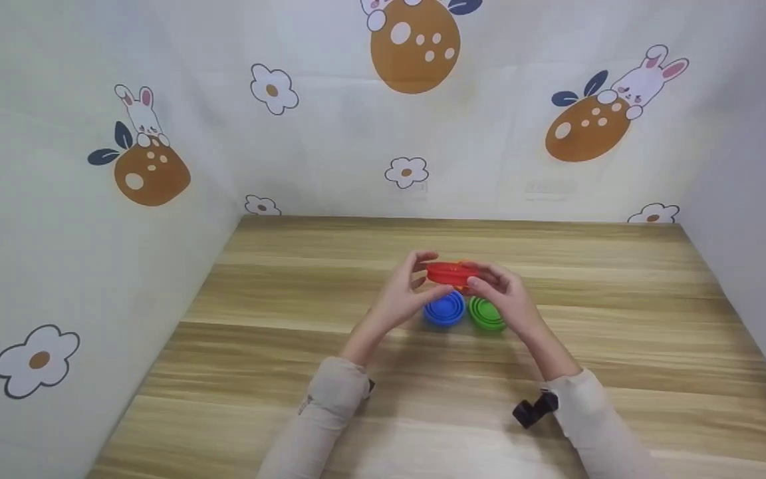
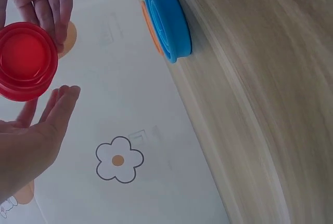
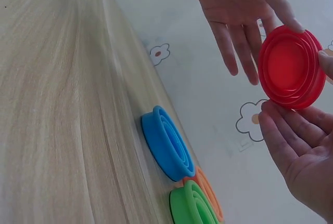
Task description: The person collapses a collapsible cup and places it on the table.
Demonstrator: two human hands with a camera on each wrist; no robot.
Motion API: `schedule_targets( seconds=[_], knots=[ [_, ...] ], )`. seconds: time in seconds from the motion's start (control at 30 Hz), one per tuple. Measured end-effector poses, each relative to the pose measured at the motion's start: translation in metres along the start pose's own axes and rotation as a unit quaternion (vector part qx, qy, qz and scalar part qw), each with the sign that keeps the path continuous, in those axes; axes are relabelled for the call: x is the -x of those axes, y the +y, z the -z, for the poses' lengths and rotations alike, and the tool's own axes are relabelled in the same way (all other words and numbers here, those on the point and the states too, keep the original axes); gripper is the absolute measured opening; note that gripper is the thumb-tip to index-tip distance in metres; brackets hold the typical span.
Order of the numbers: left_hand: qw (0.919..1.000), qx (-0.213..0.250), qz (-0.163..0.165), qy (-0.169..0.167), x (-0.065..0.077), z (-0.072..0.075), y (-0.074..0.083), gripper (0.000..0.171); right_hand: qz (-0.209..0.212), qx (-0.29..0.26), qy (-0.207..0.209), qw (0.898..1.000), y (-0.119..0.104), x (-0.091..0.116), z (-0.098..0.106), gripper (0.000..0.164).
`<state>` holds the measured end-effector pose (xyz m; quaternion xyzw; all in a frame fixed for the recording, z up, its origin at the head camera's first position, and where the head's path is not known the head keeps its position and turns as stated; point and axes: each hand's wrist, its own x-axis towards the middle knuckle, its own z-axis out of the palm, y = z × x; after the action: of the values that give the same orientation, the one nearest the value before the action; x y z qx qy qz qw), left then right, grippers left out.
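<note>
A red collapsible silicone cup, pressed flat into rings, is held up above the table. My right hand pinches its right side between thumb and fingers, seen also in the right wrist view, where the cup shows its ringed face. From the left, my left hand reaches beside the cup, its thumb at the rim and its other fingers extended and apart from it. Below the hands, a blue collapsed cup and a green one lie side by side on the table.
An orange collapsed cup lies behind the blue and green ones, mostly hidden in the head view. The wood-grain table meets a patterned cloth wall at the back. Cloth also hangs at both sides.
</note>
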<state>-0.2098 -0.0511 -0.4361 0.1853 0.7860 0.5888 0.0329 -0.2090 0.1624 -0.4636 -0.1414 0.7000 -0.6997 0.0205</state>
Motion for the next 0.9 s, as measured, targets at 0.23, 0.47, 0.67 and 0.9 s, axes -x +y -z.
schedule_targets(
  seconds=[0.23,0.47,0.67,0.9],
  knots=[
    [0.9996,0.017,0.02,-0.005,0.0004,0.0022,-0.0016,0.064,0.006,-0.008,0.011,1.0,-0.0004,0.0009,-0.0006,0.041],
    [0.9997,0.016,0.017,-0.003,0.0009,0.0037,-0.0002,0.059,0.016,0.025,0.005,1.0,-0.0009,0.0015,0.0006,0.045],
    [0.9997,0.017,0.015,-0.006,0.0013,0.0043,0.0005,0.06,0.021,0.042,-0.004,0.999,-0.0014,0.0015,0.0022,0.049],
    [0.9997,0.019,0.012,-0.011,-0.0006,0.0055,-0.0026,0.062,0.018,0.046,-0.005,0.999,-0.0016,0.0008,0.0037,0.055]
  ],
)
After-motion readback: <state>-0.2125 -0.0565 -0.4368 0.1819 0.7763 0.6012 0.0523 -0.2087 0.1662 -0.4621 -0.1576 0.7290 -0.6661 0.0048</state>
